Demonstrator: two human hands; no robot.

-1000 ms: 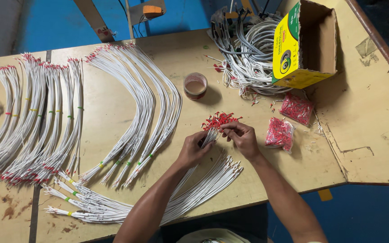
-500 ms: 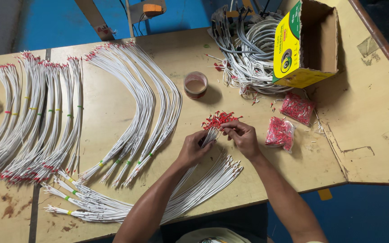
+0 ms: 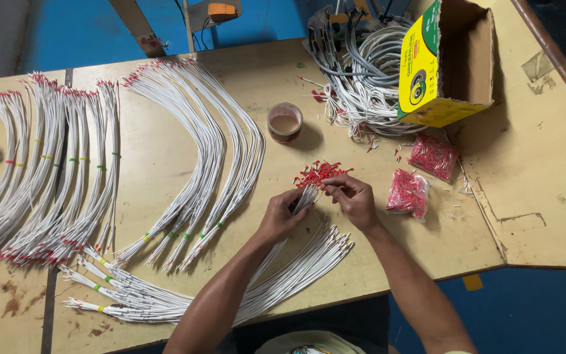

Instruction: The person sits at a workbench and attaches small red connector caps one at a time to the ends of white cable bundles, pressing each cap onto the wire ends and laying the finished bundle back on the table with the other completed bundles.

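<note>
The table [image 3: 165, 144] was the biggest thing in view, a pale wooden top running from edge to edge, with blue floor showing beyond it at twelve o'clock and at five o'clock. Across its nine o'clock side lay curved rows of white wires [image 3: 47, 170] bound with small coloured ties, their tips red; a second curved sweep of wires [image 3: 211, 151] arched nearer the middle. At one o'clock a cardboard box [image 3: 453, 59] with a yellow printed side lay tipped over, its open mouth facing up toward the camera, and a tangled coil of grey cable [image 3: 368, 72] lay against it on its nine o'clock side. At seven o'clock a loose fan of white wires [image 3: 185, 295] spread along the near edge, passing under the person's forearms. Two clear bags of red ferrules [image 3: 420, 177] sat at three o'clock of the hands, close beside each other. A small round tape roll [image 3: 285, 122] stood at twelve o'clock of the hands. In the centre, the left hand [image 3: 282, 216] was closed around a bundle of wires with red tips [image 3: 314, 180], held upright off the table. The right hand [image 3: 355, 200] was narrowed to a pinch at those red tips, fingertips touching them.
</note>
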